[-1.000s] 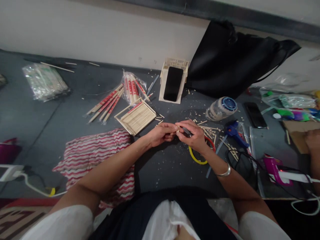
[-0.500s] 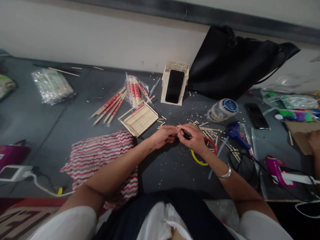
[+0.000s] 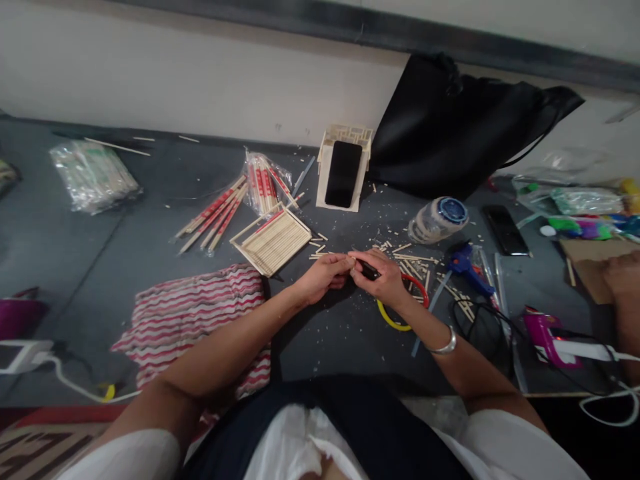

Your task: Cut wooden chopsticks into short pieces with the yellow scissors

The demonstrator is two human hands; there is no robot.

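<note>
My left hand (image 3: pixel 324 279) is closed in a pinch over the middle of the table; whatever sits between its fingertips is too small to make out. Touching it at the fingertips, my right hand (image 3: pixel 384 279) grips a small black-handled tool (image 3: pixel 369 269), its working end mostly hidden. To the left of my hands lies a tray-like frame of thin wooden sticks (image 3: pixel 274 241). Short cut stick pieces (image 3: pixel 413 267) and crumbs are strewn beside my right hand. A red and yellow ring (image 3: pixel 395 320) lies partly under my right wrist.
A phone (image 3: pixel 343 175) leans on a stick-built stand at the back. Around are red-wrapped chopsticks (image 3: pixel 215 213), a clear jar (image 3: pixel 435 223), a blue glue gun (image 3: pixel 469 270), a black bag (image 3: pixel 450 133) and a striped cloth (image 3: pixel 200 320). Another person's hand (image 3: pixel 623 277) rests at the right edge.
The whole view has shifted slightly, so things sit a little further left. My hands stay together, with only a small change at the fingertips.
</note>
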